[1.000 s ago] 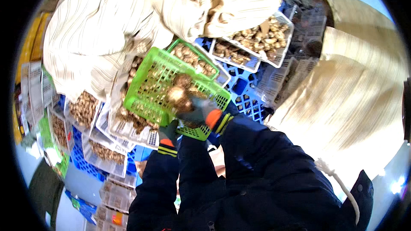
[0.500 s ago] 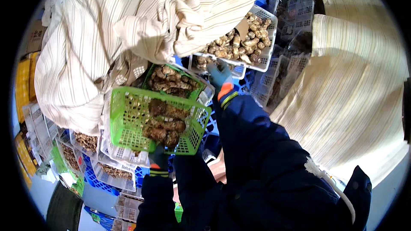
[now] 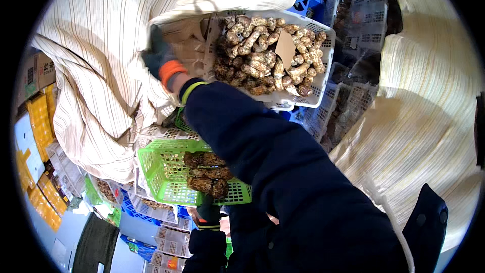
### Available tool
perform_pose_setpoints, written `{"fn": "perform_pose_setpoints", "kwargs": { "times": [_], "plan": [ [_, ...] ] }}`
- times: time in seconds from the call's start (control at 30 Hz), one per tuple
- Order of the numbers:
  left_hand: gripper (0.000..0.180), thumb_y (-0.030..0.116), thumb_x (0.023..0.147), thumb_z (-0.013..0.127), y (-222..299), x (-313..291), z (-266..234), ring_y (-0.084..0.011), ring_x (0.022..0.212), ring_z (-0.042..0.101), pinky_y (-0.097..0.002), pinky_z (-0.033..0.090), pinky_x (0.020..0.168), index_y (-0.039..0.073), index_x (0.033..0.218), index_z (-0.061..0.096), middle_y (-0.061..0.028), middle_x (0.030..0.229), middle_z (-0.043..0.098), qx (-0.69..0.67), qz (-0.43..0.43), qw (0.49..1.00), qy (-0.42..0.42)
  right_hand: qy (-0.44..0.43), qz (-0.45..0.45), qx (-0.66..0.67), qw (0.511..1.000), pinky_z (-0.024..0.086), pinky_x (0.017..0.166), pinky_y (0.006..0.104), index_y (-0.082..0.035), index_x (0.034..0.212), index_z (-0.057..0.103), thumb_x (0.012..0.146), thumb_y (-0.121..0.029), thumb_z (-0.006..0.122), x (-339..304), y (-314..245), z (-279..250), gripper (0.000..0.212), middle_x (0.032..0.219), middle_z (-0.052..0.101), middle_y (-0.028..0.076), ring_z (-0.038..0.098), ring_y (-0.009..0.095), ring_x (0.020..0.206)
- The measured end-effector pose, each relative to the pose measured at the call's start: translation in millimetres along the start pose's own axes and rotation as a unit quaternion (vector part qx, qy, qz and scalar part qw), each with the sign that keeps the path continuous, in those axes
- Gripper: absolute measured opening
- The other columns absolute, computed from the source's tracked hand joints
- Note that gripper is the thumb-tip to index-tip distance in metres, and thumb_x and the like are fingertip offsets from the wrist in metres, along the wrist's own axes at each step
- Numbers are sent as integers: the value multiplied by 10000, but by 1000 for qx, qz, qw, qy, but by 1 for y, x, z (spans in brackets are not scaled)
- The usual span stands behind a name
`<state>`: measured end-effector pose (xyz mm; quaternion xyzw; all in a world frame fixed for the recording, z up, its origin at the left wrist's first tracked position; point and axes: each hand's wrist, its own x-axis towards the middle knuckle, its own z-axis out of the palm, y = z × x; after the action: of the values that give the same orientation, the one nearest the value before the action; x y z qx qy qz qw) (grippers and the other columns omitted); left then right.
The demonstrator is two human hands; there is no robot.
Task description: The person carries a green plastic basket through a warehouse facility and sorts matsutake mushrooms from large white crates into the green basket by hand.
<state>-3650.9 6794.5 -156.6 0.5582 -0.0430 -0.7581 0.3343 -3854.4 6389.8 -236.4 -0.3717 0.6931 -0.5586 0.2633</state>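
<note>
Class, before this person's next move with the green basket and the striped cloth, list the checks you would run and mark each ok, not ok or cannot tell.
1. Left hand holds the green basket at its near rim: ok.
2. Green basket level, mushrooms inside: ok.
3. Right hand on the striped cloth beside the white crate: ok.
4. Firmness of the right hand's grip on the cloth: cannot tell.
5. White crate uncovered, its mushrooms visible: ok.
6. What lies under the cloth: cannot tell.
</note>
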Motion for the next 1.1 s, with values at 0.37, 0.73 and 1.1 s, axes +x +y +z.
{"fn": "perform_pose_setpoints", "kwargs": {
  "times": [0.37, 0.73, 1.1],
  "plan": [
    [441, 96, 779, 573, 10, 21, 20, -258, 1040, 489, -378, 422, 858, 1, 1184, 426, -128, 1173, 477, 317, 72, 945, 35, -308, 235, 129, 913, 437, 815, 299, -22, 1129, 503, 826, -167, 537, -104, 50, -136, 337, 1071, 563, 138, 553, 235, 955],
    [548, 115, 735, 625, -24, 26, 10, -262, 1030, 504, -408, 452, 846, 20, 1223, 393, -118, 1161, 485, 45, 23, 994, 98, -302, -30, -571, 763, 308, 929, 461, -197, 1252, 382, 671, -238, 629, -80, 128, -233, 633, 1295, 355, 114, 338, 319, 1178],
    [478, 121, 756, 612, -30, 7, -18, -189, 923, 546, -323, 479, 727, 73, 1198, 436, -66, 1053, 547, 28, -46, 979, 198, -307, -103, -655, 683, 374, 892, 384, -194, 1065, 543, 598, -259, 672, -5, 153, -264, 489, 1252, 428, 45, 455, 251, 1086]
  ]
}}
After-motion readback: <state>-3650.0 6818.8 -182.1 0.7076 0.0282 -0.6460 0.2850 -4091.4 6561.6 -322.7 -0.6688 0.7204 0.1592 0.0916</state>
